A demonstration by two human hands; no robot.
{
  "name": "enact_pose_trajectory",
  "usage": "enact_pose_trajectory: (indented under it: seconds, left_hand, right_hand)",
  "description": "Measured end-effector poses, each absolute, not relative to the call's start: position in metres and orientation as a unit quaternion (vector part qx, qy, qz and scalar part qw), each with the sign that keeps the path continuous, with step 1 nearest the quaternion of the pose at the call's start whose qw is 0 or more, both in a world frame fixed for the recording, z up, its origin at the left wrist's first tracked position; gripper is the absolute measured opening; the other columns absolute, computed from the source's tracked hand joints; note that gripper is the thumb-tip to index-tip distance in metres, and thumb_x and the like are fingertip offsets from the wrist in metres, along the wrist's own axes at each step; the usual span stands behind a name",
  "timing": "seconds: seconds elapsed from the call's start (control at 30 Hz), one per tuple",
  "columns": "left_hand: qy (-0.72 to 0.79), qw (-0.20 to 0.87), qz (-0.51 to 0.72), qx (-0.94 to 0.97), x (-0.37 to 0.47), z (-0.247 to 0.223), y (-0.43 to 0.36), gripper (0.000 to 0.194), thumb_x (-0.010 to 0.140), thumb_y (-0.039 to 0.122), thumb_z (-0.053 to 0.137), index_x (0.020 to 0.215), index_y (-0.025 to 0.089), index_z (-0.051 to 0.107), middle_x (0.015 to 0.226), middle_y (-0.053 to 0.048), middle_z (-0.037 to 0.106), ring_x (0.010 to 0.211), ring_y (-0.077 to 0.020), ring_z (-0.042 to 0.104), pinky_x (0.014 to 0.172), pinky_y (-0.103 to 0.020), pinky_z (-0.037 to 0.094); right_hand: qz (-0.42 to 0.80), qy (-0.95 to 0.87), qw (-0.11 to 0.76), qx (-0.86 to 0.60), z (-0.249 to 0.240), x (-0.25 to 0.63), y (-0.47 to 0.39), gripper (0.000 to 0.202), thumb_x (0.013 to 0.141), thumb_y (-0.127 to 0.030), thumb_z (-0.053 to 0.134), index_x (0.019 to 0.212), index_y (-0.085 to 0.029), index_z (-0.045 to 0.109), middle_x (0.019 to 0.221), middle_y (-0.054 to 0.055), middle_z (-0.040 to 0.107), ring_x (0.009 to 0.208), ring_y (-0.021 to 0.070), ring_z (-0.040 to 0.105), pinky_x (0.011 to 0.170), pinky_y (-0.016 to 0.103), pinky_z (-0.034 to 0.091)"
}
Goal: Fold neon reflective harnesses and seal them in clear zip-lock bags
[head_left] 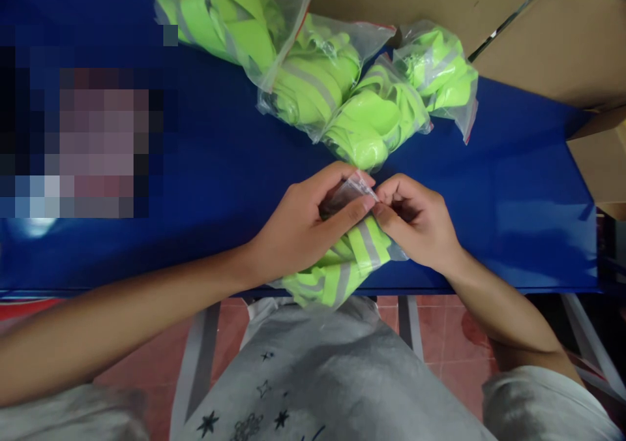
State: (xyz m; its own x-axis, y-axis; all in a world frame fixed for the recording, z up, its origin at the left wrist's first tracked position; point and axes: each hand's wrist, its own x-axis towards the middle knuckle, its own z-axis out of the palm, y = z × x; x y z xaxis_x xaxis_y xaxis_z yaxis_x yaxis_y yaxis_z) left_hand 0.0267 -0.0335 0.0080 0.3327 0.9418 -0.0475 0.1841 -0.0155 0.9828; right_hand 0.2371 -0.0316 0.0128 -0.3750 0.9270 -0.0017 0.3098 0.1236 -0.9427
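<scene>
A clear plastic bag (359, 186) with a folded neon-yellow garment (337, 278) inside lies at the table's near edge. Grey reflective strips cross the yellow fabric. My left hand (313, 222) is closed on the bag's top edge, thumb and fingertips pinching it. Close beside it, my right hand (415, 219) pinches the same edge, its fingers curled. The fingertips of both hands almost meet there. Part of the bag is hidden under my left hand.
Several similar bags of neon-yellow garments (372, 121) lie just beyond my hands on the blue table (518, 173). Brown cardboard boxes (542, 43) stand at the back and right. A blurred-out patch (98, 141) covers the left.
</scene>
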Motion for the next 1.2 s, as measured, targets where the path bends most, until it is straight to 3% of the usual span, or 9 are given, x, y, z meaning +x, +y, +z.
enact_pose_trajectory:
  seconds: [0.33, 0.47, 0.57, 0.8, 0.87, 0.93, 1.03, 1.1, 1.2]
  left_hand:
    - [0.465, 0.529, 0.394, 0.591, 0.027, 0.005, -0.032, 0.02, 0.098, 0.041, 0.072, 0.089, 0.023, 0.074, 0.089, 0.0, 0.079, 0.08, -0.0164, 0.071, 0.071, -0.027, 0.054]
    - [0.462, 0.542, 0.389, 0.585, 0.025, 0.008, -0.031, 0.022, 0.096, 0.045, 0.075, 0.091, 0.024, 0.078, 0.091, -0.001, 0.081, 0.081, -0.0189, 0.073, 0.072, -0.028, 0.056]
    - [0.442, 0.536, 0.372, 0.616, 0.022, 0.01, -0.029, 0.029, 0.102, 0.047, 0.064, 0.097, 0.023, 0.08, 0.095, -0.002, 0.082, 0.084, -0.0187, 0.075, 0.072, -0.027, 0.055]
    - [0.424, 0.429, 0.4, 0.69, 0.018, 0.007, -0.028, 0.032, 0.108, 0.036, 0.053, 0.086, 0.018, 0.068, 0.07, 0.002, 0.066, 0.06, -0.01, 0.057, 0.06, -0.023, 0.04]
    - [0.413, 0.469, 0.386, 0.679, 0.018, 0.005, -0.025, 0.032, 0.108, 0.04, 0.051, 0.093, 0.018, 0.07, 0.077, 0.0, 0.069, 0.065, -0.0108, 0.06, 0.062, -0.023, 0.042]
    - [0.402, 0.535, 0.359, 0.651, 0.016, 0.005, -0.021, 0.034, 0.103, 0.05, 0.06, 0.116, 0.02, 0.069, 0.094, -0.003, 0.074, 0.073, -0.0131, 0.066, 0.064, -0.024, 0.046]
    - [0.377, 0.621, 0.293, 0.622, 0.011, 0.007, -0.02, 0.078, 0.085, 0.053, 0.084, 0.148, 0.024, 0.048, 0.117, -0.009, 0.073, 0.089, -0.0187, 0.072, 0.07, -0.027, 0.053]
    - [0.366, 0.64, 0.268, 0.62, 0.006, 0.012, -0.02, 0.085, 0.08, 0.048, 0.09, 0.148, 0.027, 0.043, 0.119, -0.009, 0.073, 0.095, -0.0208, 0.072, 0.074, -0.029, 0.055]
    - [0.381, 0.608, 0.338, 0.609, 0.001, 0.024, -0.013, 0.068, 0.081, 0.045, 0.09, 0.134, 0.026, 0.053, 0.11, -0.006, 0.073, 0.088, -0.0181, 0.071, 0.069, -0.026, 0.053]
  right_hand:
    - [0.47, -0.686, 0.329, -0.447, 0.007, 0.234, -0.033, 0.013, 0.097, -0.032, 0.074, 0.099, -0.022, 0.066, 0.072, -0.005, 0.059, 0.061, 0.0079, 0.051, 0.056, 0.024, 0.04]
    - [0.457, -0.682, 0.337, -0.461, 0.011, 0.234, -0.033, 0.014, 0.097, -0.033, 0.074, 0.092, -0.021, 0.067, 0.07, -0.004, 0.059, 0.059, 0.0081, 0.049, 0.053, 0.024, 0.038]
    - [0.458, -0.676, 0.346, -0.463, 0.011, 0.236, -0.032, 0.017, 0.098, -0.034, 0.073, 0.091, -0.021, 0.066, 0.068, -0.004, 0.056, 0.058, 0.0082, 0.049, 0.052, 0.024, 0.036]
    - [0.381, -0.78, 0.283, -0.407, 0.007, 0.239, -0.032, 0.009, 0.103, -0.03, 0.067, 0.103, -0.022, 0.065, 0.065, -0.008, 0.057, 0.052, 0.0057, 0.049, 0.051, 0.02, 0.035]
    - [0.351, -0.793, 0.3, -0.398, 0.007, 0.239, -0.032, 0.008, 0.103, -0.028, 0.065, 0.098, -0.021, 0.065, 0.065, -0.007, 0.059, 0.052, 0.005, 0.049, 0.049, 0.019, 0.035]
    - [0.33, -0.783, 0.34, -0.403, 0.006, 0.24, -0.031, 0.01, 0.102, -0.028, 0.067, 0.095, -0.021, 0.065, 0.064, -0.007, 0.059, 0.051, 0.005, 0.048, 0.048, 0.018, 0.034]
    - [0.289, -0.743, 0.4, -0.453, 0.005, 0.245, -0.028, 0.015, 0.1, -0.031, 0.07, 0.09, -0.021, 0.068, 0.06, -0.007, 0.057, 0.05, 0.0066, 0.047, 0.048, 0.02, 0.036]
    - [0.273, -0.698, 0.445, -0.49, 0.005, 0.249, -0.023, 0.022, 0.103, -0.037, 0.066, 0.088, -0.021, 0.071, 0.059, -0.005, 0.056, 0.051, 0.0081, 0.048, 0.05, 0.021, 0.039]
    - [0.316, -0.602, 0.536, -0.5, 0.005, 0.257, -0.013, 0.034, 0.107, -0.048, 0.058, 0.09, -0.021, 0.072, 0.063, -0.003, 0.058, 0.049, 0.0092, 0.049, 0.047, 0.023, 0.04]
